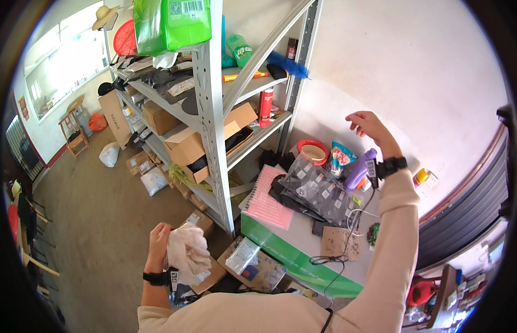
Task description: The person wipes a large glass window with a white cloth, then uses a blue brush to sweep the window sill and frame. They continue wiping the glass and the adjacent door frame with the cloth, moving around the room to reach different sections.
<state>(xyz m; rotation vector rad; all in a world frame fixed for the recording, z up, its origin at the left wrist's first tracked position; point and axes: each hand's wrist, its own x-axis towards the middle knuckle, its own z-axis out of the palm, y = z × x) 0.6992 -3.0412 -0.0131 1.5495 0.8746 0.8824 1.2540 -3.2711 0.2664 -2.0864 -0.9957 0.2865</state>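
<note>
My left hand point(160, 233) grips a crumpled, stained white cloth point(187, 249) at the lower left, above cardboard boxes on the floor. Raised in front of the pale wall, my right hand point(366, 127) holds nothing that I can see; its fingers are loosely bent and apart. Below that hand stand a purple bottle point(358, 170), a blue-and-pink plastic packet point(341, 159) and a red basin point(312, 150) with a pale basket inside. Grey plastic bags point(321, 185) and a pink spiral notebook point(270, 197) lie on the white-topped table point(300, 241).
A grey metal shelving rack point(212, 125) stands ahead, loaded with open cartons point(185, 152), dark bags and a red canister point(265, 107). A green package point(173, 25) juts out at the top. Taped boxes point(252, 264) crowd the table's front. A thin black cable point(345, 249) hangs across the table.
</note>
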